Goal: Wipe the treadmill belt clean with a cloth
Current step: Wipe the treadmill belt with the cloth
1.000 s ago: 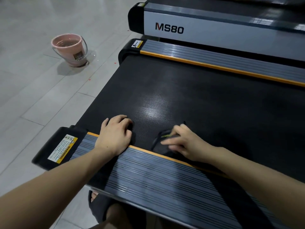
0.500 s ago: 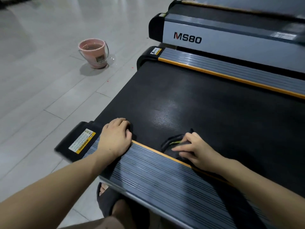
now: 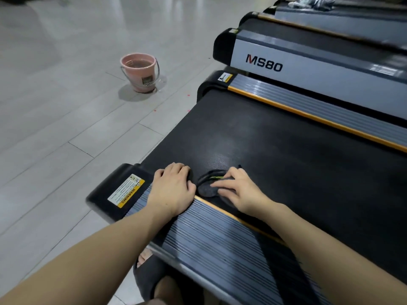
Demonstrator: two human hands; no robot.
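The black treadmill belt fills the middle and right of the frame. A dark cloth lies on the belt near its close edge, in the lower middle of the frame, with a thin green strip showing on top. The right hand rests on the cloth; its grip is loose, with the fingers laid mostly straight across the cloth and pressing it down. The left hand is just beside the cloth, to its left. It sits partly on the belt and partly on the grey ribbed side rail, fingers bent at the tips, holding nothing.

A yellow warning sticker is on the rail's black end cap. A pink bucket stands on the grey tiled floor in the upper left. Another treadmill marked MS80 is in the upper right. A foot in a dark slipper shows at the bottom.
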